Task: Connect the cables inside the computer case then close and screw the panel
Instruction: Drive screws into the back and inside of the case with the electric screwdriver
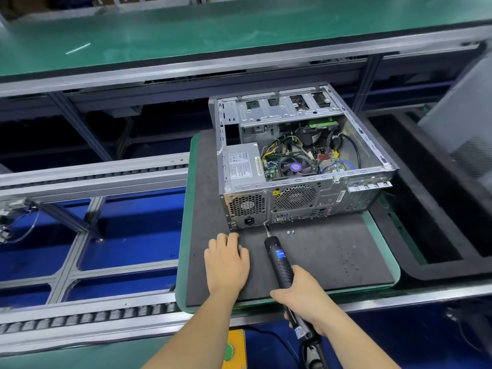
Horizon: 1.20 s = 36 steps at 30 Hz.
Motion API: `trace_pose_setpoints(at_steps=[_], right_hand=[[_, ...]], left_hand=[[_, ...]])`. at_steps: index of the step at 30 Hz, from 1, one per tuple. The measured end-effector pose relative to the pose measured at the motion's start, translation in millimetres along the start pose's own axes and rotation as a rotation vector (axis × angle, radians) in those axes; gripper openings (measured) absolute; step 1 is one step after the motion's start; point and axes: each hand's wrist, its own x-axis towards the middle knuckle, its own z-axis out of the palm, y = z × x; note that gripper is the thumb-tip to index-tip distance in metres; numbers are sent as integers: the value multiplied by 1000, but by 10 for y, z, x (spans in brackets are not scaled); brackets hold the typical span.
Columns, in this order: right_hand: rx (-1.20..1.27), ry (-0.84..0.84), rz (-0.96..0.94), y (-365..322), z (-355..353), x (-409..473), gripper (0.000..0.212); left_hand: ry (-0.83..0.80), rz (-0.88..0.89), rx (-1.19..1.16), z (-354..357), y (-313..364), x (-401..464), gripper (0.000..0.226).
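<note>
Our right hand point(300, 294) is wrapped around the lower handle of the long black electric screwdriver with a blue label point(279, 258), fingers curled tight on it. Ahead of that grip the shaft slants up and left, and its thin metal bit meets the bottom rear edge of the open grey steel computer case point(292, 166), just right of the power socket. We judge that a screw is being driven there, so we should bring the handle into line with the bit before pressing; at this slant it could slip off the head.

Left of the grip, our left hand point(226, 262) lies flat and spread on the dark foam mat point(332, 262), fingertips near the case's corner, holding nothing. It would serve better braced against the case itself.

Just right of the bit, two small silver screws point(290, 232) wait on the mat. Beyond the grip, the case lies on its side with its top open, and the tangle of yellow, black and blue cables point(314, 150) is exposed.

We cannot see a screw under the bit, nor tell whether every connector is seated. The large grey panel point(463, 123) at far right is cut off by the frame, so we cannot confirm it belongs to this case. The screwdriver's cord runs out of view below.
</note>
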Motion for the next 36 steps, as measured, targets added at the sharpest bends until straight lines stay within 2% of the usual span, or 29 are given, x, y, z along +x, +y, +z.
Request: trace_pose_setpoints(at_steps=[6,14,16,19,20,21,23,25,32,36], right_hand=[[-108,46,-21,-2,35,34,32],[-45,53,-23,-59,94,64,32],[-30,66,-34,-52,94,61,33],[23,33,-44,-38,76,60,34],[30,27,-49,-38,65,54,34],[32,24,-54,-38,58,52,34],[27,31,-62,-38,52,51,34],[5,39,-64,-46,64,37,33],[1,72,-60,37,111,3,32],[-109,115,-58,108,42,3,29]], left_hand=[[18,-9,-17,1,0,-6,27],[-40,-30,-80,-14,-13,17,29],[8,-132,-312,-67,13,50,28],[193,-498,-980,-389,123,374,31],[211,-584,-1178,-542,181,583,35],[165,-624,-1328,-686,226,816,43],[-40,-542,-1459,-902,324,1159,57],[-140,-441,-1457,-950,369,1242,48],[-115,-406,-1467,-955,397,1081,40],[-46,-423,-1444,-911,456,915,41]])
